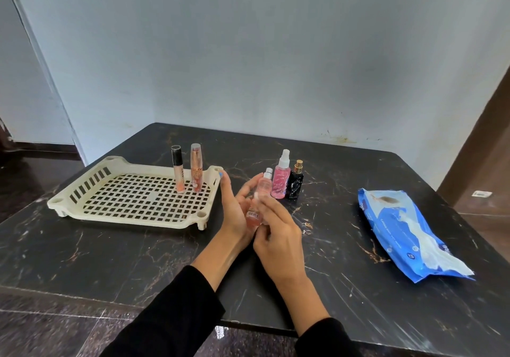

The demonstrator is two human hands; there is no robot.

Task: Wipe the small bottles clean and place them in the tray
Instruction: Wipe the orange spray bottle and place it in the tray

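We are seeing a dark marble table (138,260) carrying a cream tray (82,188), two standing bottles — pink spray bottle (281,180), black bottle (295,183) — and a blue wipes pack (400,227).

1. The left hand (234,205) and right hand (278,235) hold a peach spray bottle (258,205) above the worktop (110,260).
2. The cream slotted tray (132,202) carries two upright cosmetic tubes (178,171).
3. A pink spray bottle (281,182) and a black perfume bottle (295,184) stand just beside each other.
4. A blue wipes pack (408,232) lies at the right.
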